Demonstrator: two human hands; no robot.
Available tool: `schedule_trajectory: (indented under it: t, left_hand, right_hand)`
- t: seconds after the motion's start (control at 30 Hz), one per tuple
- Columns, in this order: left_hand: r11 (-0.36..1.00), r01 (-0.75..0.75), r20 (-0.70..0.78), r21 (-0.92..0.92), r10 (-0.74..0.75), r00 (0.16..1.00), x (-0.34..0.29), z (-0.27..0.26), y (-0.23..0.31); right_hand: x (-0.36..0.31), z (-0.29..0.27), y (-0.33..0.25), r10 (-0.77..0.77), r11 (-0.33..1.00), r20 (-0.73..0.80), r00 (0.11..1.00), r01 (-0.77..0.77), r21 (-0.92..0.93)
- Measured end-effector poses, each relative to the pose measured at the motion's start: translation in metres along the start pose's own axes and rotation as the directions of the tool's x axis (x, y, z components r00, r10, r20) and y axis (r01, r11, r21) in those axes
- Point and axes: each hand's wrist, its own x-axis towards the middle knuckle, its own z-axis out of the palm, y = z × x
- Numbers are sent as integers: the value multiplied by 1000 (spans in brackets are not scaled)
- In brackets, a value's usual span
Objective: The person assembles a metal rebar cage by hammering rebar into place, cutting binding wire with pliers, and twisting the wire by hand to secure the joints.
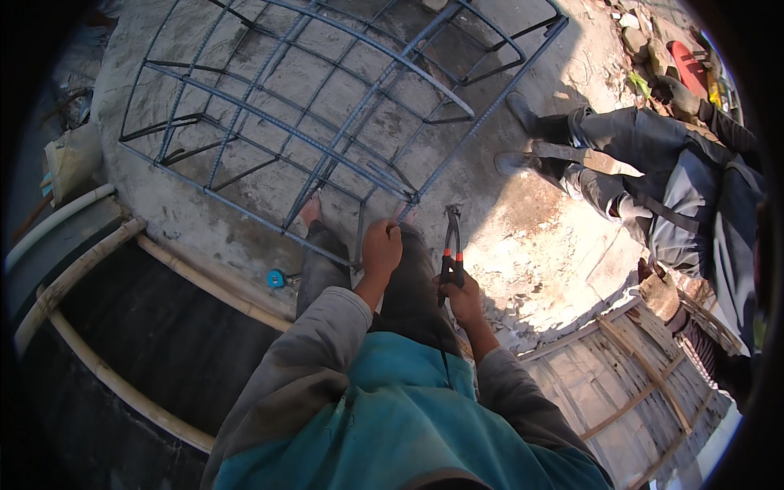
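Two bare hands near a cage of steel bars

Head view: right hand (461,298) closed around the handles of black pincers (447,263) with red bands, heads pointing up and away from the body; left hand (382,245) at the middle, with fingers curled inward as in a loose fist, near the closest corner of the steel cage (327,152); not possible to tell from here about any wire or bar inside those fingers.

Spread over the upper middle, the steel cage, made of long ribbed bars and bent square rings, lying on rough concrete ground (482,184); just at its near edge, bare feet (310,210) partly behind the bars, below dark trousers.

On the ground beside the left leg, a small blue object (277,278), similar to a tape measure; at lower left, pale poles (122,389) across a dark surface (163,318); at the right, another person (637,139) in dark trousers and boots, well apart from the pincers; at lower right, a panel of wooden strips (588,376); at upper right, near stones, a red object (688,69), too small for naming.
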Motion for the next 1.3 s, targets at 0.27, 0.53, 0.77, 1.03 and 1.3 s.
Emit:
schedule_trajectory:
  t: [0.27,0.53,0.77,1.03,1.3]
  left_hand:
    - [991,132,6,-31,-132,991,-1,-34,-49]
    - [961,257,87,-103,-249,965,-7,-92,-116]
    - [977,212,110,-7,-210,972,-16,-96,-111]
    - [904,392,143,-173,-371,918,-52,-127,-121]
    - [865,424,-142,-268,-471,871,-115,-177,-154]
  right_hand:
    - [5,61,7,23,999,-12,1000,-22,31]
    - [-16,46,24,-32,992,-52,998,25,-122]
    - [24,5,-63,-207,947,-195,959,246,206]
    - [156,9,-92,-703,708,-91,706,682,-182]
    - [215,-19,-29,-442,667,-45,896,295,-684]
